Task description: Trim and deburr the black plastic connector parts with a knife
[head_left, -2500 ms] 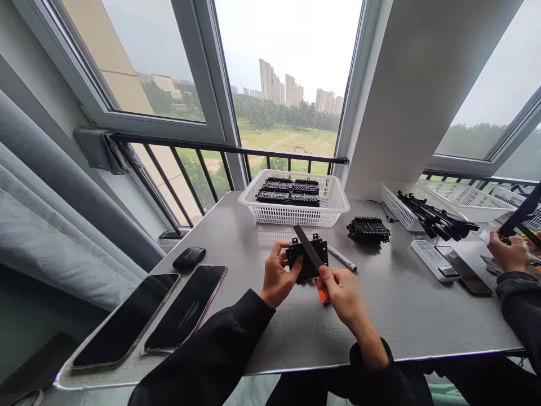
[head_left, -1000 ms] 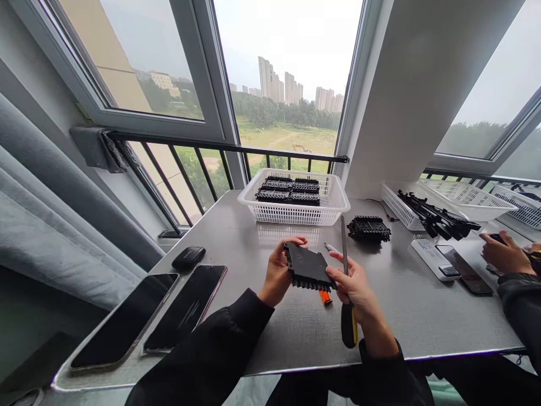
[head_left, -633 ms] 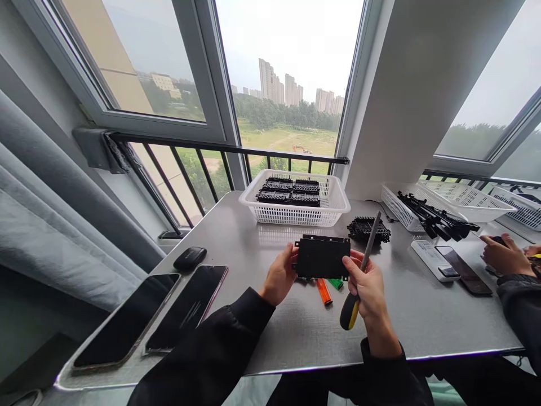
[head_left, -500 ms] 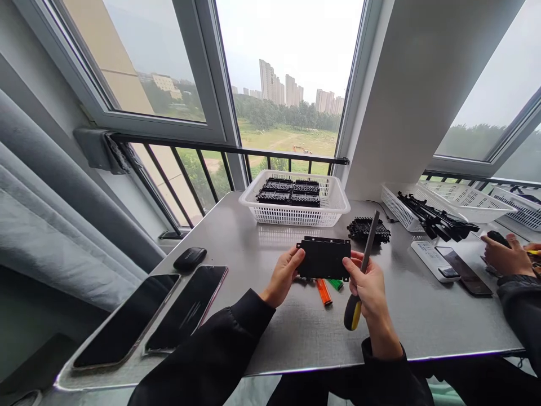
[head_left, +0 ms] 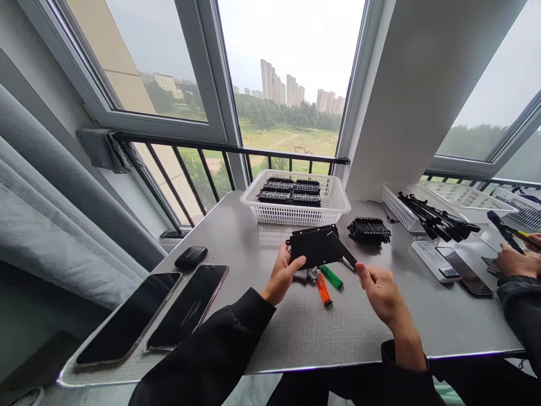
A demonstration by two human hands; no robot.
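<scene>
A flat black plastic plate [head_left: 310,249] with small tabs along its edges is gripped at its left end by my left hand [head_left: 284,275]. My right hand [head_left: 382,290] is closed round the handle of a flat file [head_left: 344,252], and the blade lies across the plate's right side. The handle is mostly hidden in my fingers. On the table just below the plate lie an orange lighter [head_left: 324,290] and a green lighter [head_left: 332,277], beside some grey scraps [head_left: 305,276].
Behind the plate stands a white basket [head_left: 296,215] holding black slotted parts; a stack of similar parts [head_left: 369,230] sits to its right. Phones [head_left: 190,310] and a black case [head_left: 191,258] are at left. At right, a co-worker's hands [head_left: 518,262] hold a tool near another basket [head_left: 399,208].
The file has swung from upright to slanting across the plate. My right hand has left the plate's edge and moved right. The plate has shifted slightly left and tilted, showing more of the lighters.
</scene>
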